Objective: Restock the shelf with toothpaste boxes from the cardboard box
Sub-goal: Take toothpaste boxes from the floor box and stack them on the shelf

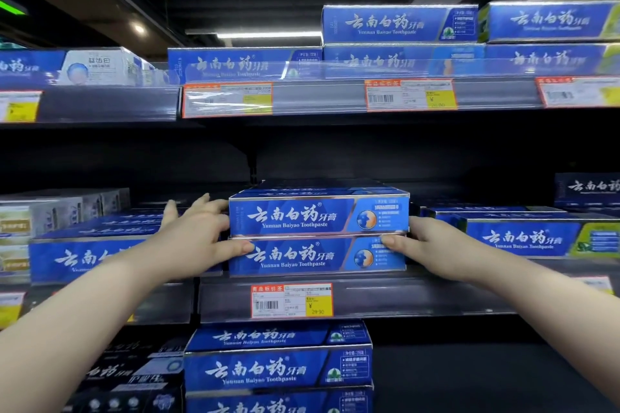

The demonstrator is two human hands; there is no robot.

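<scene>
Supermarket aisle, middle shelf [436, 298]: two stacked toothpaste boxes [318, 216] sit at its front edge. They look light, stiff and probably slick, best clamped by the short ends. The left hand [198, 238] presses the left end with fingers spread, while the right hand [426, 241] wraps the right end, thumb in front.

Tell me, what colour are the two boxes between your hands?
The toothpaste boxes are blue with white writing; the head view shows it.

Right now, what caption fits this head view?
Left hand and right hand steady two stacked toothpaste boxes on the middle shelf.
</scene>
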